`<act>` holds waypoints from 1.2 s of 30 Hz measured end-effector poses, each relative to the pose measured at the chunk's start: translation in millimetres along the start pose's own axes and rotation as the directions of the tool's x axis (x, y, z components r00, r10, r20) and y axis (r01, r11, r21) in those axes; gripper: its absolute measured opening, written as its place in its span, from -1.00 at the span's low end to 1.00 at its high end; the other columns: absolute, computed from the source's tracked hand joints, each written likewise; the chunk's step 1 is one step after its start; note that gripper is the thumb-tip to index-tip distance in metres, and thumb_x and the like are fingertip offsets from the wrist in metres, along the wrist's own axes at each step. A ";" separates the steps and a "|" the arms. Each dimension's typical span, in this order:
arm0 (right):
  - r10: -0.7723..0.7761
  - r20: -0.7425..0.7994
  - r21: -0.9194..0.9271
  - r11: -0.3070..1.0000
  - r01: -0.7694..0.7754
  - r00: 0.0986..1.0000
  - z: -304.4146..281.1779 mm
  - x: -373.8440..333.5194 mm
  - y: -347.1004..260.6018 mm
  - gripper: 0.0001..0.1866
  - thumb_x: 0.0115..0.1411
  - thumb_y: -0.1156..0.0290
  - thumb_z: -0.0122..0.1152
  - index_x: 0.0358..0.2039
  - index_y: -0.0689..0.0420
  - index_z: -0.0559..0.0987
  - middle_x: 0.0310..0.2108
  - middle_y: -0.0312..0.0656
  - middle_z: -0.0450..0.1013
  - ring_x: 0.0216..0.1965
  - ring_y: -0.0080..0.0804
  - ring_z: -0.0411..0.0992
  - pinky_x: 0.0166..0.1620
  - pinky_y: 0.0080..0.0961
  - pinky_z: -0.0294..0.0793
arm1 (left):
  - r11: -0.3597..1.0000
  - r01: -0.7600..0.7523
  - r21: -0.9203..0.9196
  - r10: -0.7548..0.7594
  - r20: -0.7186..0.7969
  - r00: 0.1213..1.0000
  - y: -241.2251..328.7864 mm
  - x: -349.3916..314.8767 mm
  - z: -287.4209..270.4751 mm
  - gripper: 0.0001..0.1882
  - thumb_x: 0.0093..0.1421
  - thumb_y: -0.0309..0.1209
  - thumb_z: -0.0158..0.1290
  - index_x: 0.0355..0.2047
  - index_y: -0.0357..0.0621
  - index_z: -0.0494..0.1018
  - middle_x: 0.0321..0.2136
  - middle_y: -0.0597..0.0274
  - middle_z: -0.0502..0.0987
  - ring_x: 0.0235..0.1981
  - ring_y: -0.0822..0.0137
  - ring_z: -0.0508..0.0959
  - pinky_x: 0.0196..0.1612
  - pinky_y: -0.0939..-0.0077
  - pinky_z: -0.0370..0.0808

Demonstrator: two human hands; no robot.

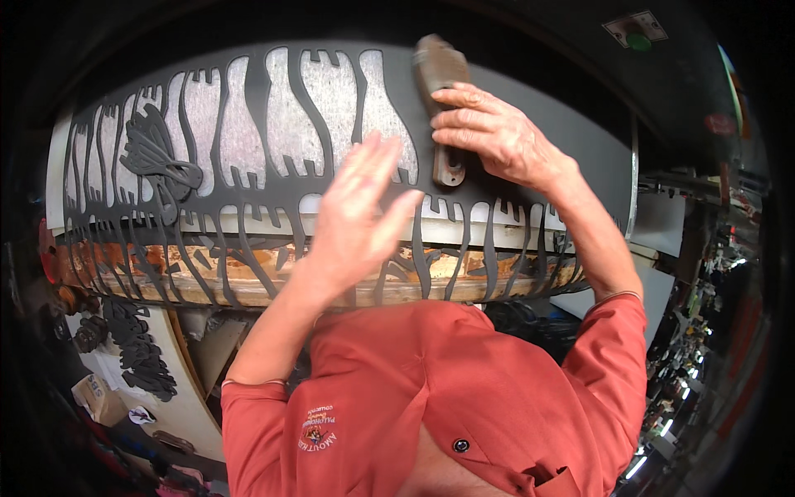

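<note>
A black sheet [538, 108] lies over a pale work surface, with rows of long shaped cut-outs that leave narrow black strips between them. On its uncut part, right of the last cut-out, stands a brownish metal cutting die [443, 70], long and notched in outline. My right hand [501, 137] grips the die along its right side, fingers over its upper edge. My left hand [360, 211], slightly blurred, is over the cut part of the sheet with fingers stretched out and holds nothing. A small pile of cut black pieces [157, 157] rests on the sheet to the left.
Sheet strips hang over the worn wooden front edge [331, 290], where black scraps are scattered. More black cut pieces [145, 356] are heaped on a lower surface at the left. A dark machine part with a green button [638, 41] overhangs the upper right.
</note>
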State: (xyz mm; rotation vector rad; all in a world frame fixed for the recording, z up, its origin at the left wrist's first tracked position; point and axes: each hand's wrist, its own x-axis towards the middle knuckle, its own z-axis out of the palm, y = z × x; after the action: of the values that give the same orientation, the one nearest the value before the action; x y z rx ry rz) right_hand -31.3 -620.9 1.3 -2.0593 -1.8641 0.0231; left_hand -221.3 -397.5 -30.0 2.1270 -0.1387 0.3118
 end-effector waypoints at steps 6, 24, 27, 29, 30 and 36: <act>0.721 -0.523 0.403 0.680 -0.612 0.456 66.6 2.5 -8.4 -0.56 0.26 0.51 0.35 0.16 0.20 0.65 0.17 0.06 0.57 0.20 -0.03 0.56 0.26 -0.27 0.55 | 0.977 -0.105 0.187 0.115 -0.043 0.992 -1.7 13.2 64.6 -0.13 0.22 -0.33 0.38 0.41 -0.46 0.23 0.34 -0.37 0.39 0.46 -0.41 0.25 0.50 -0.25 0.13; 0.601 -0.396 0.336 0.799 -0.499 0.694 65.1 -6.1 -3.3 -0.49 0.32 0.43 0.41 0.28 0.11 0.61 0.28 0.01 0.53 0.36 -0.11 0.44 0.44 -0.25 0.32 | 0.962 -0.179 0.208 0.199 -0.082 0.977 -8.9 4.0 80.0 -0.22 0.14 -0.51 0.36 0.33 -0.54 0.31 0.24 -0.54 0.43 0.39 -0.36 0.38 0.47 -0.20 0.28; 0.567 -0.393 0.318 0.823 -0.471 0.724 65.0 -6.3 1.0 -0.51 0.36 0.39 0.37 0.29 0.11 0.60 0.30 0.05 0.51 0.40 -0.06 0.39 0.47 -0.22 0.27 | 0.956 -0.207 0.210 0.237 -0.131 0.963 -10.1 6.5 82.3 -0.23 0.16 -0.51 0.35 0.34 -0.53 0.31 0.25 -0.50 0.43 0.40 -0.36 0.37 0.48 -0.19 0.26; 0.567 -0.374 0.284 0.823 -0.491 0.734 64.8 -5.7 1.4 -0.51 0.38 0.36 0.34 0.31 0.10 0.59 0.33 0.07 0.48 0.42 -0.05 0.37 0.47 -0.22 0.26 | 0.953 -0.203 0.225 0.231 -0.103 0.967 -10.4 9.5 80.4 -0.23 0.17 -0.51 0.36 0.34 -0.51 0.32 0.27 -0.46 0.44 0.40 -0.36 0.36 0.49 -0.19 0.25; 0.562 -0.373 0.266 0.827 -0.495 0.738 64.4 -6.7 -1.2 -0.51 0.39 0.35 0.33 0.31 0.10 0.58 0.34 0.08 0.47 0.43 -0.05 0.36 0.47 -0.22 0.26 | 0.953 -0.205 0.225 0.232 -0.102 0.967 -9.2 9.1 77.0 -0.24 0.17 -0.51 0.36 0.34 -0.51 0.32 0.27 -0.44 0.44 0.41 -0.35 0.36 0.49 -0.18 0.24; 0.674 -0.341 0.446 0.730 -0.518 0.655 55.5 -36.0 -57.9 -0.14 0.14 0.17 0.59 0.40 0.18 0.45 0.31 0.13 0.46 0.40 0.07 0.36 0.44 -0.11 0.33 | 0.981 -0.194 -0.009 0.193 -0.065 0.979 9.7 -46.2 14.8 -0.61 0.20 -0.63 0.32 0.05 -0.29 0.60 -0.05 -0.04 0.72 -0.02 -0.03 0.71 0.06 0.16 0.62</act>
State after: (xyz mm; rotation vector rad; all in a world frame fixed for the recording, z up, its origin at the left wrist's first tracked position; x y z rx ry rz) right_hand -105.4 -637.9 -42.8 -2.1045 -0.7526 -0.0256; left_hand -265.4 -416.2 -42.6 2.0894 -0.3106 0.4911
